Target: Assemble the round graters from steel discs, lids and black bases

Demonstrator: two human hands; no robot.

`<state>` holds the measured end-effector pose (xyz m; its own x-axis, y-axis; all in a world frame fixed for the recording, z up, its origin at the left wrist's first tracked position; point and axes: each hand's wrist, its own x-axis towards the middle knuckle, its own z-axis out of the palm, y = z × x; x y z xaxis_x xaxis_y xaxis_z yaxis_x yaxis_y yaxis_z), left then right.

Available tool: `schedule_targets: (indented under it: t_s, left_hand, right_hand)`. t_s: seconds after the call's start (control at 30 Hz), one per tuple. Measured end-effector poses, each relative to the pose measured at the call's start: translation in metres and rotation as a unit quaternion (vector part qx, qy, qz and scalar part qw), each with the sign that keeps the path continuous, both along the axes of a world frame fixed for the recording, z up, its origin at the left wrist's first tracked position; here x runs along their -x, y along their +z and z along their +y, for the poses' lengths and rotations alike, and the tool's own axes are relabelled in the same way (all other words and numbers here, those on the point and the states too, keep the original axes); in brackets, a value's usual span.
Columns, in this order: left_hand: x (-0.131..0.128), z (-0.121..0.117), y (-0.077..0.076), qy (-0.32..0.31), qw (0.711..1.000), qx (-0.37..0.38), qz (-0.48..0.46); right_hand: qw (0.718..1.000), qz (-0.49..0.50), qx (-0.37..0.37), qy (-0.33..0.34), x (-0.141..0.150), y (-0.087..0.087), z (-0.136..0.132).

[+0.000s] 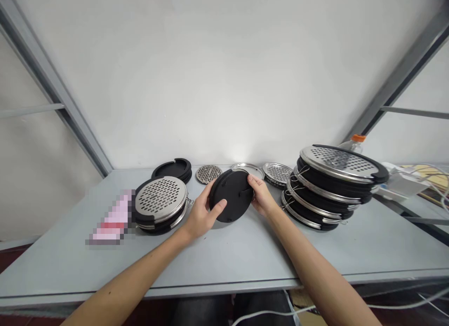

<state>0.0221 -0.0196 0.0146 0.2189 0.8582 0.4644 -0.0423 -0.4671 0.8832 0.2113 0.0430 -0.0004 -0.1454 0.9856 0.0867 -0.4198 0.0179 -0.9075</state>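
Fingers [218,205] spread, the left hand [199,214] and right hand [260,196] clasp a round matte black plastic disc [231,195] by its edge.

Bright, even indoor light over the pale wall [224,73], with a soft glare patch low down near the grey table [351,256]. Strong wide-angle bowing at the edges, the metal uprights [45,78] leaning inward. Crisp focus, faint shadows beneath the black disc [231,195], and pixelated blur over the pink package [112,218].
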Motion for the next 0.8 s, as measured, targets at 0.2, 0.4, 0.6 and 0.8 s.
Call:
schedule_targets:
  t_s: [0.2, 0.4, 0.6, 0.8]
  left_hand:
    - [0.001, -0.001, 0.000, -0.055, 0.998, 0.025, 0.017]
    - [-0.001, -0.003, -0.006, -0.034, 0.992, -0.020, 0.117]
    - [-0.004, -0.004, -0.012, -0.019, 0.992, -0.023, 0.123]
    - [-0.003, 0.002, -0.018, 0.047, 0.998, 0.033, -0.007]
  right_hand:
    - [0.999, 0.032, 0.001, -0.013, -0.002, -0.001, 0.002]
    - [0.997, 0.074, 0.014, -0.030, 0.000, 0.001, 0.003]
    - [0.996, 0.051, 0.059, -0.035, 0.004, 0.000, 0.001]
    - [0.998, -0.013, 0.024, -0.050, 0.003, -0.005, 0.005]
